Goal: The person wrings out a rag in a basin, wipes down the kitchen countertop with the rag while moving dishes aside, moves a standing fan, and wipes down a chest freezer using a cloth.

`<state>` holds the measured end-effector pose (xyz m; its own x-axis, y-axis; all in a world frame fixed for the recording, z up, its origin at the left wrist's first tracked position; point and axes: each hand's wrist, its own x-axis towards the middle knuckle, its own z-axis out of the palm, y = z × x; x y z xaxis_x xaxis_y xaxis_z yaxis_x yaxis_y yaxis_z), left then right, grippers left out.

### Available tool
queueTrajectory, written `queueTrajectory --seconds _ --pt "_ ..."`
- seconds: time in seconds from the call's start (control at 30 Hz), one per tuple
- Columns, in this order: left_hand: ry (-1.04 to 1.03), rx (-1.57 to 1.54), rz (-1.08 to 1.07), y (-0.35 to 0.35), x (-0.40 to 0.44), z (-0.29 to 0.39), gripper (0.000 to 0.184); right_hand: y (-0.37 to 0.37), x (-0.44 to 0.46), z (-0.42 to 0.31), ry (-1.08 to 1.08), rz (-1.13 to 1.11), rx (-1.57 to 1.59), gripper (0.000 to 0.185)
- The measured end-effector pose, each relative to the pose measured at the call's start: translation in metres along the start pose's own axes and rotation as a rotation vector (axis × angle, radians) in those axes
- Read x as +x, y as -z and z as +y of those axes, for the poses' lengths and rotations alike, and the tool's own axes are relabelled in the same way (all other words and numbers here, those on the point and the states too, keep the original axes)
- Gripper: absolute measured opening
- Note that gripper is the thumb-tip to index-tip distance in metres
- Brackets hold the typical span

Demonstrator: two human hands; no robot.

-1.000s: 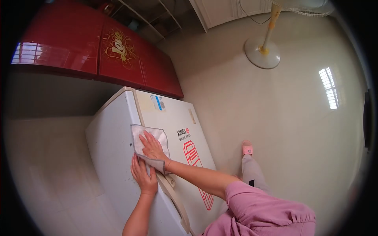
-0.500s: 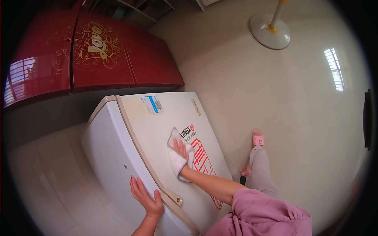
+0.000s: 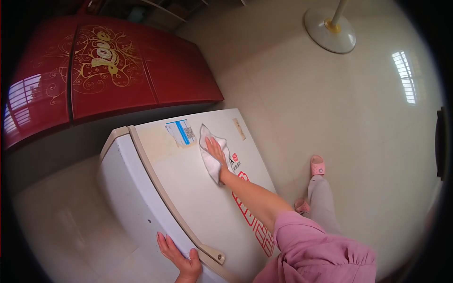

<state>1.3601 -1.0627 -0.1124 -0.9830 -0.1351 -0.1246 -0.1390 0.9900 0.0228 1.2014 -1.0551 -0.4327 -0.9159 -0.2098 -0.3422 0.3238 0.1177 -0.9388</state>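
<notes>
A white chest freezer point(image 3: 181, 188) with red characters and lettering on its front fills the middle of the view. Over the front, near the lettering, my right hand point(image 3: 216, 152) presses a white cloth point(image 3: 211, 162) with a dark edge, holding it under its fingers against the panel. My left hand point(image 3: 181, 258) rests on the freezer's white lid point(image 3: 137, 188) beside the beige handle point(image 3: 212, 254), fingers stretched out and nothing held. Close to the cloth is a blue and white label point(image 3: 180, 133) with a square code. Some lettering is hidden behind the cloth and right arm.
A glossy red cabinet or fridge point(image 3: 184, 70) with gold "Love" decoration stands beyond the freezer. A round white stand base point(image 3: 330, 30) sits on the tiled floor point(image 3: 278, 94). My feet in pink slippers point(image 3: 317, 166) are at the freezer's right.
My right hand has slid the cloth up the front panel, toward the blue and white label, uncovering part of the red characters. My left hand stays on the lid. The view has shifted slightly.
</notes>
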Motion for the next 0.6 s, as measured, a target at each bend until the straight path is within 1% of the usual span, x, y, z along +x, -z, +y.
queueTrajectory --seconds 0.07,0.13,0.17,0.23,0.3,0.37,0.43,0.47,0.53,0.6 --pt "0.021 -0.023 -0.009 -0.001 -0.002 0.002 0.071 0.010 -0.041 0.004 -0.187 -0.074 -0.042 0.055" --pt "0.035 -0.025 -0.023 0.002 0.001 0.007 0.070 -0.029 -0.073 0.049 -0.074 0.022 -0.153 0.055" --pt "0.030 -0.029 -0.018 0.002 0.003 0.007 0.070 -0.020 -0.070 0.031 -0.069 0.028 -0.155 0.055" --pt "0.025 -0.032 -0.034 0.003 0.001 0.006 0.071 0.008 -0.079 -0.040 -0.313 -0.156 -0.050 0.059" --pt "0.018 -0.033 -0.037 0.003 0.003 0.007 0.073 0.005 -0.060 -0.072 -0.068 -0.031 -0.069 0.064" --pt "0.010 -0.023 -0.043 0.002 0.002 0.003 0.078 0.009 -0.026 -0.110 0.135 0.015 -0.041 0.062" --pt "0.007 -0.019 -0.049 0.002 0.001 0.001 0.079 0.016 0.011 -0.133 0.259 -0.024 -0.026 0.060" --pt "0.006 -0.022 -0.048 0.001 0.001 0.001 0.079 0.017 0.030 -0.129 0.251 -0.027 -0.025 0.060" --pt "0.013 -0.023 -0.052 0.001 0.001 0.001 0.080 0.013 0.065 -0.110 0.343 -0.058 -0.040 0.057" --pt "0.020 -0.021 -0.047 0.001 0.002 0.002 0.080 0.004 0.088 -0.068 0.186 -0.015 -0.040 0.056"
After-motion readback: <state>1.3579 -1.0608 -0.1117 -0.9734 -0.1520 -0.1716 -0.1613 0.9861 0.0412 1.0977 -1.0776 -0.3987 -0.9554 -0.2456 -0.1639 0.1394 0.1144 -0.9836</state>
